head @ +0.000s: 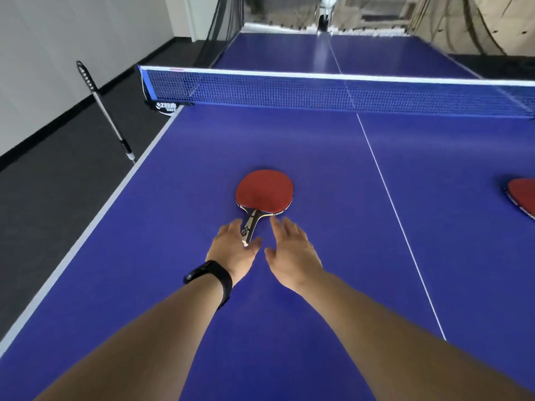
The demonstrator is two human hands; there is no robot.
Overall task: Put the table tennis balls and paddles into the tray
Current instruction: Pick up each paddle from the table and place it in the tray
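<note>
A red-faced paddle [264, 192] lies flat on the blue table tennis table [179, 175], its handle pointing toward me. My left hand [233, 247] is over the end of the handle, fingers spread, with a black band on the wrist. My right hand [292, 253] hovers just right of the handle, fingers apart and holding nothing. A second red paddle [522, 195] lies at the right edge of the view, partly cut off. No balls and no tray are in view.
The net [318, 91] spans the table beyond the paddle. A metal pole with a black grip [104, 111] leans by the table's left edge. Dark floor lies to the left, and a catch net with a ball machine [325, 13] stands at the far end.
</note>
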